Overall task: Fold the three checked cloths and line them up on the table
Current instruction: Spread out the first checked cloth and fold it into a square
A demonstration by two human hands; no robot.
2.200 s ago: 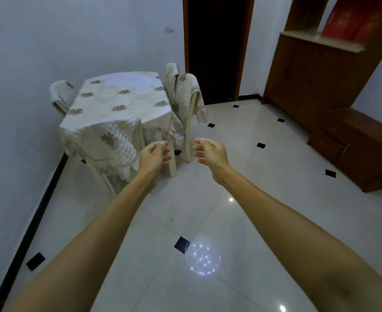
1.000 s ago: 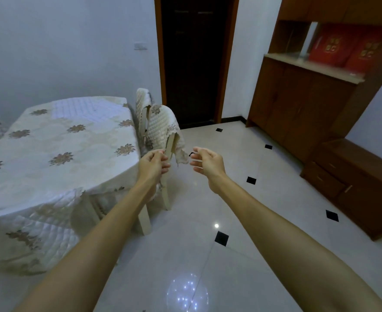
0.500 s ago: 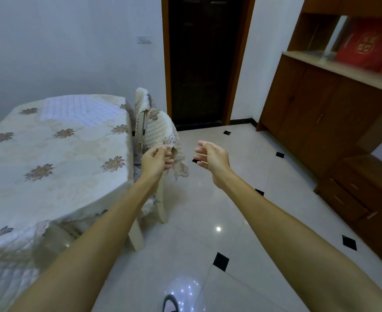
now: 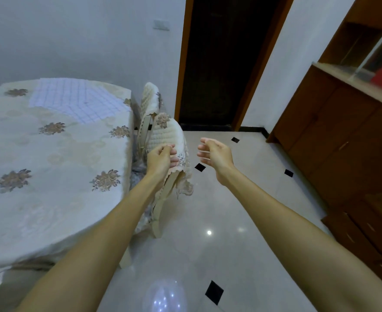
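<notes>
White cloths with a thin blue check [image 4: 77, 102] lie spread flat and overlapping at the far end of the table [image 4: 50, 165], which wears a cream cloth with floral motifs. How many checked cloths there are I cannot tell. My left hand [image 4: 160, 158] is held out in front of a chair back, right of the table's edge, fingers loosely curled and holding nothing. My right hand [image 4: 214, 154] hangs beside it over the floor, fingers relaxed and empty. Both hands are well short of the checked cloths.
Two chairs with quilted covers, the nearer chair [image 4: 169, 136] and the farther chair [image 4: 150, 97], stand against the table's right side. A dark doorway [image 4: 226, 64] is behind them. A brown wooden cabinet [image 4: 343, 131] runs along the right wall. Glossy tiled floor [image 4: 208, 221] lies between.
I have come closer to the table, which now fills the left of the view, and the checked cloths show larger. Both hands stay raised in front, empty.
</notes>
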